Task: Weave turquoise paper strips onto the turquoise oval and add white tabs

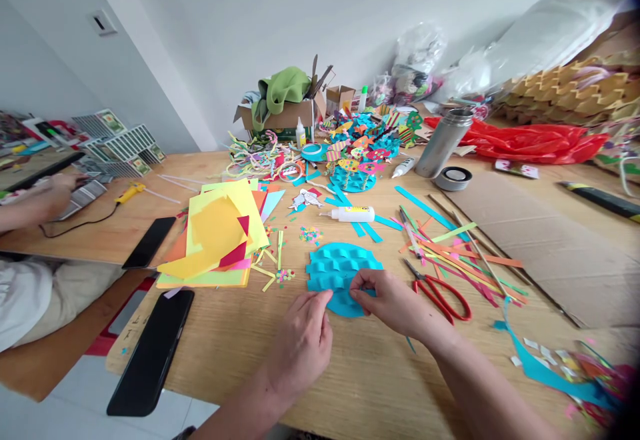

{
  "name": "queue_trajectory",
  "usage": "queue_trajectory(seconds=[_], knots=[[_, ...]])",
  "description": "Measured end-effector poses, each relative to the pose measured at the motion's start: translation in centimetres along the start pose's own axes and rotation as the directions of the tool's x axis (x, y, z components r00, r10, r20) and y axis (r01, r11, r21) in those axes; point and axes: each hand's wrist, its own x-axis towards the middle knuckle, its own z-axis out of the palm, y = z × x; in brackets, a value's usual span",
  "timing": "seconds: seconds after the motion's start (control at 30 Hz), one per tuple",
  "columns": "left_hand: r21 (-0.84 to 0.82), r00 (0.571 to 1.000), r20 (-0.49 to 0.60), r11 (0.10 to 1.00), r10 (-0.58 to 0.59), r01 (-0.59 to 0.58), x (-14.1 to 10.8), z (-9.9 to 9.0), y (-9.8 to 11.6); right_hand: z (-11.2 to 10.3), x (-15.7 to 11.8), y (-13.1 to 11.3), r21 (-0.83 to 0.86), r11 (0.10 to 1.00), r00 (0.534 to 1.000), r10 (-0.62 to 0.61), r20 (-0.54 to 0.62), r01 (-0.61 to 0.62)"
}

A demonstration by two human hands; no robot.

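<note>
A round blue paper disc (pixel 345 260) lies on the table in front of me, with rows of wavy blue paper strips standing up across it. My left hand (pixel 305 333) is at its lower left edge, thumb and forefinger pressed together on the end of a blue paper strip. On the disc's right side, my right hand (pixel 387 297) pinches the strip, its fingertips partly hiding the paper. Just beyond the disc lies a white glue bottle (pixel 353 214). Red-handled scissors (pixel 437 293) rest right of my right hand.
Coloured paper sheets (pixel 215 227) are stacked at left, near two black phones (pixel 153 353). Loose paper strips (pixel 460 260), a cardboard sheet (pixel 550 247) and a steel flask (pixel 445 143) occupy the right. Paper fish decorations (pixel 357 153) stand behind. Another person's hand (pixel 55 193) works at far left.
</note>
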Motion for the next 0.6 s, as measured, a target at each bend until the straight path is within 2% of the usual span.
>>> queue_trajectory(seconds=[0.17,0.27,0.4,0.5,0.6], knots=[[0.036,1.000,0.022,0.999,0.006,-0.007,0.5,0.0,-0.2,0.2,0.1,0.1,0.026,1.000,1.000,-0.001,-0.012,0.002],[0.050,1.000,0.027,0.999,-0.001,0.000,1.2,0.0,-0.4,0.1,0.0,-0.1,0.134,0.991,0.999,-0.008,0.037,0.003],[0.082,0.999,0.036,0.997,-0.007,0.005,1.9,0.3,-0.7,0.0,-0.1,-0.4,0.219,0.974,0.992,0.040,0.117,-0.065],[0.096,0.998,0.062,0.995,0.009,-0.015,2.1,0.7,-0.7,0.0,0.0,-0.3,0.214,0.971,0.989,0.080,0.126,-0.105],[0.097,0.997,0.074,0.995,0.007,-0.015,2.0,1.1,-0.8,0.3,0.0,0.0,0.155,0.985,0.996,0.064,0.068,-0.074]])
